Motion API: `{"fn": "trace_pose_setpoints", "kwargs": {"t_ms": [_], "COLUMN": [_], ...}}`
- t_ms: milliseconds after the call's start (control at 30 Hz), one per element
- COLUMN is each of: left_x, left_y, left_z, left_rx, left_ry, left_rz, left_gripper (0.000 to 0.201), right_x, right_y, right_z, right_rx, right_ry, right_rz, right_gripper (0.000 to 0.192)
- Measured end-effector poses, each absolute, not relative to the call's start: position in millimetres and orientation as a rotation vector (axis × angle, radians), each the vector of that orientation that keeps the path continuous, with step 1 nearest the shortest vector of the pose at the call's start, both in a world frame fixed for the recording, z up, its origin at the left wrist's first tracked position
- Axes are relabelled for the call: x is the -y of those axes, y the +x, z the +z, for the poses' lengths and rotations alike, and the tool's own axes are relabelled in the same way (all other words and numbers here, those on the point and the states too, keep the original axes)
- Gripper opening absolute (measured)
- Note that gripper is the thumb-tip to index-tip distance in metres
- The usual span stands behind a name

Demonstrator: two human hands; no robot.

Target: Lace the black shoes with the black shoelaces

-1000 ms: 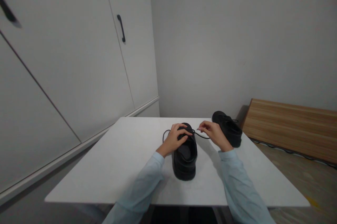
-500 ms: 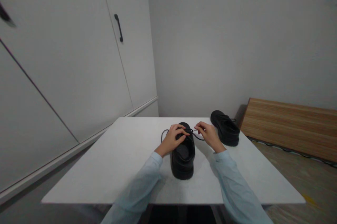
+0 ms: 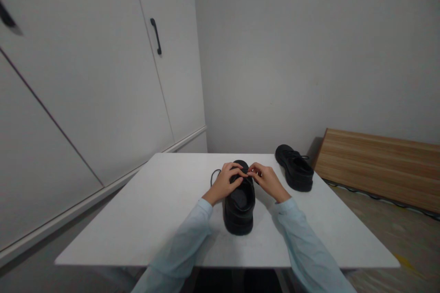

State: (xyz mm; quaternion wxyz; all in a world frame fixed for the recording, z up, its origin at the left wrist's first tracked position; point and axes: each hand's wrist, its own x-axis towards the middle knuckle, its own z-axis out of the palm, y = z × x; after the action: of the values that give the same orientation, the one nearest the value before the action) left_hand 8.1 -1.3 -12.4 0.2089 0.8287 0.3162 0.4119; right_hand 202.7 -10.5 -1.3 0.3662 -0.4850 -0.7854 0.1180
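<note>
Head view, shoe (image 3: pixel 239 222): black, toe towards 12 on my white table (image 3: pixel 137 219)
My left hand (image 3: pixel 222 185): over its front; grip, I cannot tell
My right hand (image 3: pixel 266 179): fingertips pinching the lace (image 3: pixel 212 176)
Second shoe (image 3: pixel 298 176): 2 o'clock
Room: cabinet (image 3: pixel 103 77) at 10, grey wall (image 3: pixel 292 54) at 12, wooden board (image 3: pixel 378 160) at 3

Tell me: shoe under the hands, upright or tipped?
Upright: the near shoe sits sole-down on the white table, its opening facing up.
</note>
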Motion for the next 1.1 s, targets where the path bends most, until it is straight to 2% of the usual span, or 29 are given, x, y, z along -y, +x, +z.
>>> {"fn": "trace_pose_setpoints", "kwargs": {"t_ms": [567, 1100], "left_x": [0.1, 1.5], "left_y": [11.8, 16.8], "left_z": [-15.6, -16.3], "left_rx": [-0.936, -1.117], "left_ry": [2.233, 2.218], "left_rz": [1.239, 1.176], "left_gripper": [0.021, 0.010], "right_x": [13.5, 11.8], "right_y": [197.0, 193.9], "right_z": [-2.7, -6.0], "right_rx": [2.050, 2.104], "right_ry": [-1.279, -1.294], "right_rz": [0.285, 0.185], "right_gripper": [0.017, 0.016]}}
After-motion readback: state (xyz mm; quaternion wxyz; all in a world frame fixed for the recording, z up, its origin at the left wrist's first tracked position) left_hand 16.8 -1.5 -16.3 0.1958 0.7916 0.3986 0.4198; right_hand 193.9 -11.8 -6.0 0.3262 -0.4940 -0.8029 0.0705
